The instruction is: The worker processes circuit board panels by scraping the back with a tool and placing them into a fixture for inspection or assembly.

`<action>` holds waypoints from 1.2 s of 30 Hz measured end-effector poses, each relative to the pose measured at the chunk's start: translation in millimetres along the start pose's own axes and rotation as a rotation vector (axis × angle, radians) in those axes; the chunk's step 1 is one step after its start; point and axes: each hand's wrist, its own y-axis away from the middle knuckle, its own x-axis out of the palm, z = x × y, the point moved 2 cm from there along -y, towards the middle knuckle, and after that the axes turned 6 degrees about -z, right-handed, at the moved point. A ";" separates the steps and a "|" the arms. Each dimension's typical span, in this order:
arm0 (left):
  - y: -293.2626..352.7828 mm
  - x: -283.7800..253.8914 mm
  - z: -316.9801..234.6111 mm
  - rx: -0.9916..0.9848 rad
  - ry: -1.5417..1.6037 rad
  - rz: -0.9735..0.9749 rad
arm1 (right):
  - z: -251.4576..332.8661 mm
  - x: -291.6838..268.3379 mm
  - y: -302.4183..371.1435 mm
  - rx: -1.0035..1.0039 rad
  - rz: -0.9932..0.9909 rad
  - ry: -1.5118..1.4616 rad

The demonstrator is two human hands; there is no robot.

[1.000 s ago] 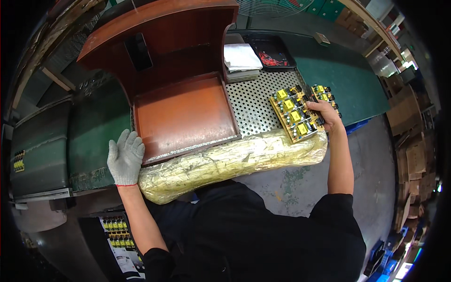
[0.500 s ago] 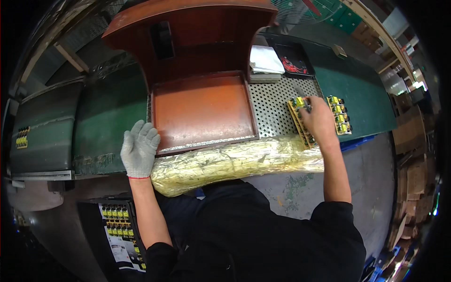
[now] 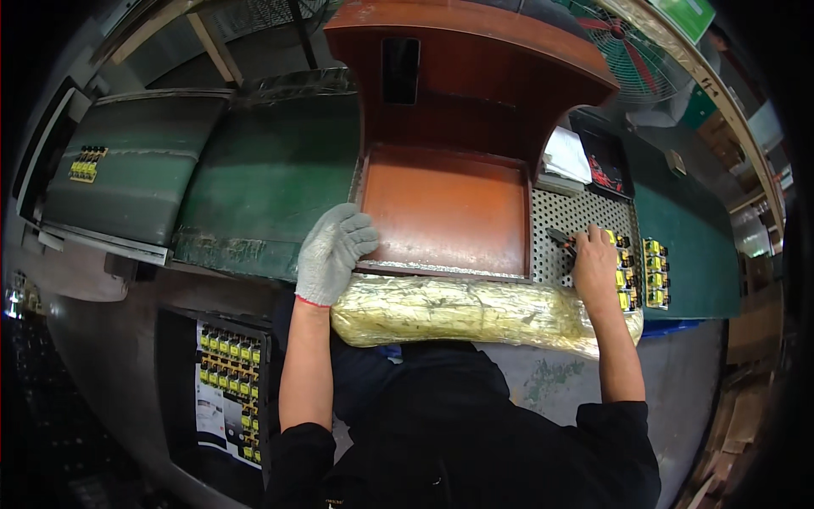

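My left hand [image 3: 329, 254], in a pale knit glove with a red cuff, is raised beside the near left corner of the reddish-brown hooded work booth [image 3: 445, 212]. Its fingers are loosely bent and apart, with nothing in them. On the right, my bare right hand [image 3: 597, 267] is closed on a small pair of pliers [image 3: 563, 241] with dark jaws and orange on the handles, over the perforated metal plate [image 3: 555, 212]. Partly behind that hand lies a circuit board with yellow components [image 3: 625, 276]. A similar board [image 3: 655, 273] lies just right of it.
A film-wrapped yellowish roll [image 3: 458, 312] runs along the near edge. Behind the plate are white sheets [image 3: 565, 157] and a black tray [image 3: 609, 157] with red bits. Another board [image 3: 87, 164] sits far left on the dark belt; a black bin [image 3: 191, 450] below holds several boards.
The view has swung left, shifting the scene rightward. The right-hand circuit board, tilted under my right hand before, now lies flatter, and the pliers show clearly. My left hand stays raised and empty.
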 end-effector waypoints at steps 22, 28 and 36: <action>-14.7 77.1 3.4 0.170 -1.113 -0.049 | 60.5 33.4 -122.3 0.502 -0.331 -1.195; -98.7 102.0 46.5 0.350 -1.845 0.245 | 46.6 49.8 -112.6 0.622 -0.569 -1.477; -139.7 154.4 139.7 0.468 -2.046 0.478 | 48.5 18.0 -113.1 0.656 -0.618 -1.577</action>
